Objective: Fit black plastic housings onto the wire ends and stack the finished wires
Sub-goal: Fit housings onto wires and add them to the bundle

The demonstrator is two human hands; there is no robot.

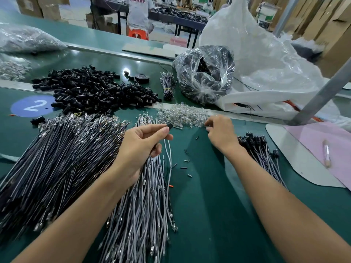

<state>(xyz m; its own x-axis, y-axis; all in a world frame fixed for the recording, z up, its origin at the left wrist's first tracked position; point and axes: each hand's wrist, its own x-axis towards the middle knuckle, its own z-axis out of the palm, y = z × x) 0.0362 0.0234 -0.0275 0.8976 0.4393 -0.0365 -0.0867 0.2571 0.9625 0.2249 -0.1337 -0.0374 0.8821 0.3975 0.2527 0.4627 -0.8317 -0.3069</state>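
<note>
Pinching a black housing [170, 126] between thumb and forefinger, the left hand [144, 145] is holding it just above the green table [209, 205], with its other fingers curling in toward the palm. A pale wire [167, 149] is hanging down from under those fingers toward the heap of grey wires [144, 205], which is fanning out beneath the left wrist. The right hand [221, 134] is reaching to the near edge of a pile of small clear pieces [180, 114], its fingers bending down over them; whether they are gripping anything I cannot tell.

Just right of the right wrist, a stack of housed wires [260, 149] is lying with black housings on the far ends. A broad spread of dark wires [57, 158] is covering the table to the left. Beyond it a mound of loose housings [91, 90] is lying beside a blue disc [32, 106] bearing the number 2. A few short snippets [185, 162] are lying scattered between the two forearms.

Farther back, a small tied wire bundle [167, 86] and a black tape roll [142, 77] are lying next to a clear bag [205, 73] of dark parts, which is leaning against a large white sack [256, 63]. A pink sheet [322, 141] is lying at the right edge. In the distance a person [137, 12] in a white shirt is standing at another bench.
</note>
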